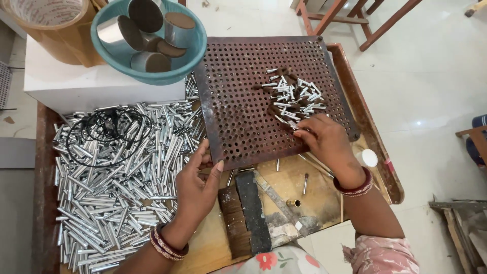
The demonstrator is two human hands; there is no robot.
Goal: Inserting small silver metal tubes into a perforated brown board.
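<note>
A rusty perforated metal plate (243,106) lies tilted on a wooden workbench. My left hand (197,189) grips its near left corner, thumb on top. My right hand (327,142) rests on the plate's near right part, fingers bent onto the edge of a small heap of short silver pins and dark-tipped pieces (294,96). What the right fingers pinch is hidden. To the left lies a big pile of shiny metal tubes (116,187) with a coil of black wire (109,133) on top.
A teal bowl (190,61) holding metal cylinders stands on a white box (76,89) at the back left, beside a large tape roll (56,25). A dark block (251,213), loose pins and a white cap (367,158) lie on the bench. Wooden furniture legs (355,20) stand behind.
</note>
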